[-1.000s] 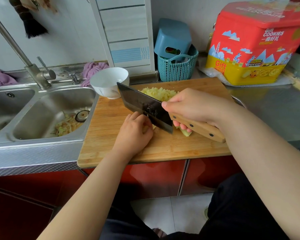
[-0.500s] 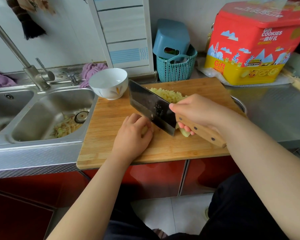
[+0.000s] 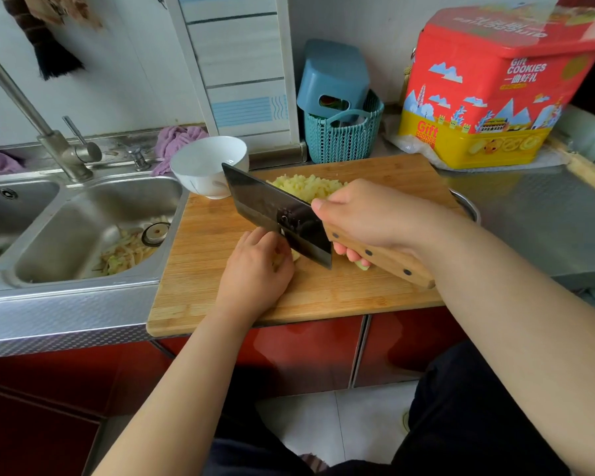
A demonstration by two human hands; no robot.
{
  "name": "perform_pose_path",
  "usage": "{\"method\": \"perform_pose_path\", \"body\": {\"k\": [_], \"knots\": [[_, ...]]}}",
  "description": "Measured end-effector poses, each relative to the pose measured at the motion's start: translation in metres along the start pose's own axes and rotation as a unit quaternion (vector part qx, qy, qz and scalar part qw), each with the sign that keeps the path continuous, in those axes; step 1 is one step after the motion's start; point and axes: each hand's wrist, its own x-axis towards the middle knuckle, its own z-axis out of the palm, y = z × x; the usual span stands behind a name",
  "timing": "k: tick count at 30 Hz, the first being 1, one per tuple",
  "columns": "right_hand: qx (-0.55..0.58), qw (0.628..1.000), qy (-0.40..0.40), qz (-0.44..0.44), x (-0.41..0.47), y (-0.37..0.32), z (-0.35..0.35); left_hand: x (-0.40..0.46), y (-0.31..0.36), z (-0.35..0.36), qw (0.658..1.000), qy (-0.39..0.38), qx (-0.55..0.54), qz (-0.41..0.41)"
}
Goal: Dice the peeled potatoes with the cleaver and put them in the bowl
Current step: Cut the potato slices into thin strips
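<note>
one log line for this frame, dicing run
phase: dicing | right hand: grips cleaver | left hand: holds potato on board | diced pile: on board | bowl: empty

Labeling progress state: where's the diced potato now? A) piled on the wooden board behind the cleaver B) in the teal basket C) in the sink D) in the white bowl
A: the yellow pile of diced potato lies on the wooden cutting board behind the dark steel cleaver; the white ceramic bowl at the board's far left corner shows only a white inside.
</note>
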Motion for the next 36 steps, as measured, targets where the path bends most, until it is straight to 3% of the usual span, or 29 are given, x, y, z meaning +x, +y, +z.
{"method": "perform_pose_path", "body": {"k": [7,13,26,36], "knots": [[-0.028,0.999,-0.005,0.027,0.01,0.003,0.014,-0.001,-0.002,0.001,1.0,0.006,0.006,0.011],[0.018,0.999,0.01,0.046,0.012,0.014,0.008,-0.003,0.002,-0.004,1.0,0.007,0.002,0.016],[0.024,1.0,0.007,0.002,-0.006,-0.004,0.003,-0.004,0.0,-0.005,1.0,0.01,-0.01,-0.01],[-0.009,1.0,-0.003,0.027,0.001,-0.005,0.016,-0.005,-0.003,-0.006,1.0,0.017,0.002,0.015]]}}
